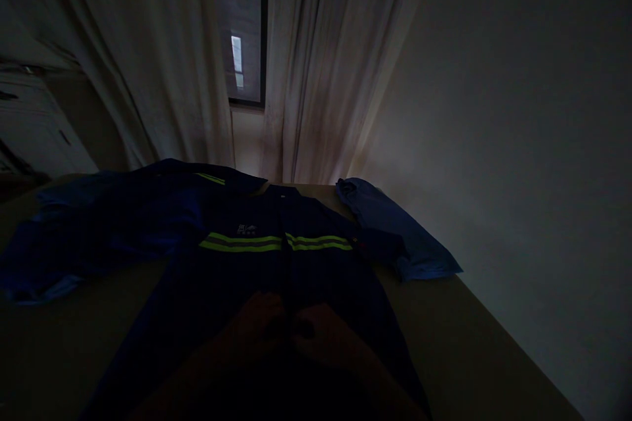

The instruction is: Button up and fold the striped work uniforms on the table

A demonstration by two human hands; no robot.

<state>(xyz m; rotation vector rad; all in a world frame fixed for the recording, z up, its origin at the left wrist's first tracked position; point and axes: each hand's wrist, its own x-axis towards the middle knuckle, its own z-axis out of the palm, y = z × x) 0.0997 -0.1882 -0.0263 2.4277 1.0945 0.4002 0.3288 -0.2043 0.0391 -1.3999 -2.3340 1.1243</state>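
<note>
A dark blue work jacket [276,256] with yellow-green reflective stripes across the chest lies spread flat on a table [474,348], front side up. My left hand [259,325] and my right hand [320,335] rest close together on the jacket's front closure, below the stripes. Both look curled and pinched at the placket, but the room is very dark and what the fingers hold is not clear. One sleeve [395,223] stretches out to the right, the other [74,243] to the left.
The table's right edge runs beside a plain wall [518,145]. Pale curtains [320,59] hang behind the table with a dark window gap [241,26] between them. A white cabinet [34,125] stands at the far left.
</note>
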